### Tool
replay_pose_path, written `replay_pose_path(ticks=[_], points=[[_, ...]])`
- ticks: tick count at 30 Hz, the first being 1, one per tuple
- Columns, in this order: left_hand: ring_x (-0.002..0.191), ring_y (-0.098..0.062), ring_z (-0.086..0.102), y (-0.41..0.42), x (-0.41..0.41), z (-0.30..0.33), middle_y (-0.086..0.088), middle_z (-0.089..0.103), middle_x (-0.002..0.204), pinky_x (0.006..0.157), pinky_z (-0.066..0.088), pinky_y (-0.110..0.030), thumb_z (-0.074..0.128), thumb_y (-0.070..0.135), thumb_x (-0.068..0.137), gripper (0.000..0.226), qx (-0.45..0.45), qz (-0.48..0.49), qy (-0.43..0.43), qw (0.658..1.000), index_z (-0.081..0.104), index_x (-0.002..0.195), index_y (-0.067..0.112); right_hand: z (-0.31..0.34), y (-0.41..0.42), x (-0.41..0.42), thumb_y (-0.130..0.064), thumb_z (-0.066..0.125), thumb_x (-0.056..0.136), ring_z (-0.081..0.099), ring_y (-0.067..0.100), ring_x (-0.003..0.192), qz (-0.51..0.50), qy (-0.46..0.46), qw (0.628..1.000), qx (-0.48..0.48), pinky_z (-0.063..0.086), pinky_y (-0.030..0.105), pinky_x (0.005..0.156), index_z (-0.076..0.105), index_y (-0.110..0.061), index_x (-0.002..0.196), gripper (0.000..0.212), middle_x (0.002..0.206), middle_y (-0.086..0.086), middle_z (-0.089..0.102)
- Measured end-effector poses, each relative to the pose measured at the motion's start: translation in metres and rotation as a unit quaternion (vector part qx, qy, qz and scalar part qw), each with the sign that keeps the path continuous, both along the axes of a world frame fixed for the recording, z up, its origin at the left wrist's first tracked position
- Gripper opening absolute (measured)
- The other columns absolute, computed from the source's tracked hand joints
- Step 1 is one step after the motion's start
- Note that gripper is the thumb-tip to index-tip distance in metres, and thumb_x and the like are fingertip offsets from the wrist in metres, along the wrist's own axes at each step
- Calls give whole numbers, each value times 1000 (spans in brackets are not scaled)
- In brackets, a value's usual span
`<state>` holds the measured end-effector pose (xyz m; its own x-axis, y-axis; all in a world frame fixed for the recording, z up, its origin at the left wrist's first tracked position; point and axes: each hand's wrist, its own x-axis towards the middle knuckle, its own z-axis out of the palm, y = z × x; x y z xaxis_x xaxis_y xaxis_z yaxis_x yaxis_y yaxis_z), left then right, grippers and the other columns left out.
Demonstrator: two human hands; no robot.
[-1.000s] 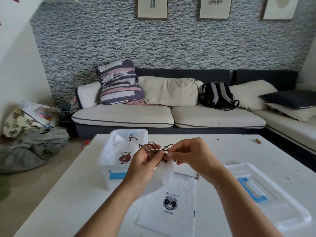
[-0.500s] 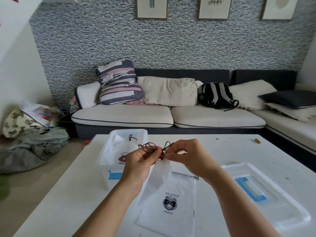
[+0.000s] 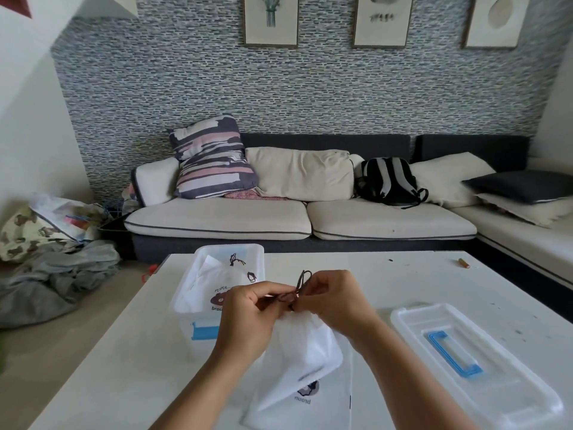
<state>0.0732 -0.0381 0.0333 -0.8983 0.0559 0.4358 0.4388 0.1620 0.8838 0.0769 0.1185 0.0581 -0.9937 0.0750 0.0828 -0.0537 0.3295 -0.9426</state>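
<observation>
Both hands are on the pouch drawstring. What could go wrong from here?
1. The drawstring is thin and bunched between the fingertips, so it could tangle instead of tying cleanly.
2. The white pouch is held up at its neck by that pinch. If the left hand or right hand slips, it likely falls onto the flat pouch beneath.

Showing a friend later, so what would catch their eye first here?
At the middle, the left hand and right hand pinch a dark cord at the neck of a white pouch. Behind the left hand stands a clear box holding more pouches; a lid with a blue handle lies at the right.
</observation>
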Motion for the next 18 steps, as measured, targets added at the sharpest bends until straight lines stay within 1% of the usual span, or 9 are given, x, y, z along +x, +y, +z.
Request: replay_pose_path(ticks=[2, 3, 5, 6, 8, 11, 14, 16, 18], points=[[76, -8, 74, 0, 0, 2, 9, 77, 77, 74, 55, -17, 68, -14, 81, 44, -9, 6, 9, 1000, 78, 79, 29, -1, -2, -1, -6, 81, 71, 46, 14, 53, 8, -23, 999, -33, 36, 22, 49, 70, -7, 76, 12, 56, 0, 60], [76, -6, 74, 1, 0, 3, 10, 77, 77, 74, 54, -15, 68, -15, 81, 45, -11, 5, 13, 1000, 78, 78, 30, -2, -2, -1, -7, 79, 74, 44, 15, 54, 15, -40, 998, -38, 35, 22, 50, 70, -9, 73, 9, 54, -1, 56], [76, -6, 74, 2, -1, 2, 10, 77, 77, 74, 53, -13, 69, -16, 80, 50, -8, -4, 14, 1000, 78, 76, 33, -4, -2, 0, -11, 75, 81, 39, 14, 51, 32, -72, 996, -36, 32, 21, 49, 67, -12, 67, 16, 50, -4, 45], [76, -7, 74, 2, -2, 2, 9, 78, 77, 74, 53, -13, 69, -16, 80, 53, -4, -8, 12, 1000, 78, 74, 36, -4, -2, -1, -11, 73, 83, 36, 12, 49, 39, -87, 995, -40, 31, 20, 47, 68, -10, 69, 16, 49, -4, 42], [77, -9, 74, 3, -3, 2, 7, 78, 77, 74, 54, -15, 69, -15, 80, 56, 7, -15, 1, 1000, 79, 70, 39, -4, -1, -1, -10, 72, 84, 35, 11, 47, 45, -108, 991, -68, 31, 20, 46, 72, -4, 81, 7, 53, -2, 41], [77, -9, 74, 5, -3, 4, 6, 78, 78, 75, 54, -16, 73, -9, 81, 42, 20, -14, 0, 1000, 79, 74, 32, -3, 2, -1, -4, 72, 83, 42, 13, 52, 59, -137, 979, -138, 35, 22, 50, 72, -5, 86, 3, 63, 4, 51], [78, -7, 74, 5, -4, 7, 5, 78, 79, 74, 53, -14, 77, -3, 80, 28, 42, -24, -21, 999, 79, 77, 25, 0, 10, 2, -1, 71, 85, 47, 13, 56, 116, -150, 966, -178, 39, 24, 54, 72, -6, 88, 5, 69, 5, 59], [82, -11, 74, 3, -4, 7, 1, 78, 82, 77, 54, -16, 77, 0, 80, 19, 70, -36, -38, 996, 79, 79, 20, 2, 15, 4, -5, 73, 86, 50, 11, 58, 161, -150, 956, -193, 43, 23, 56, 71, -8, 87, 4, 71, 2, 61], [84, -14, 74, 0, -5, 8, -3, 79, 84, 80, 56, -20, 77, 2, 81, 13, 96, -51, -58, 992, 79, 82, 15, 1, 18, 4, -13, 74, 85, 54, 12, 63, 191, -158, 941, -231, 47, 22, 58, 71, -9, 92, 9, 80, 3, 64]])
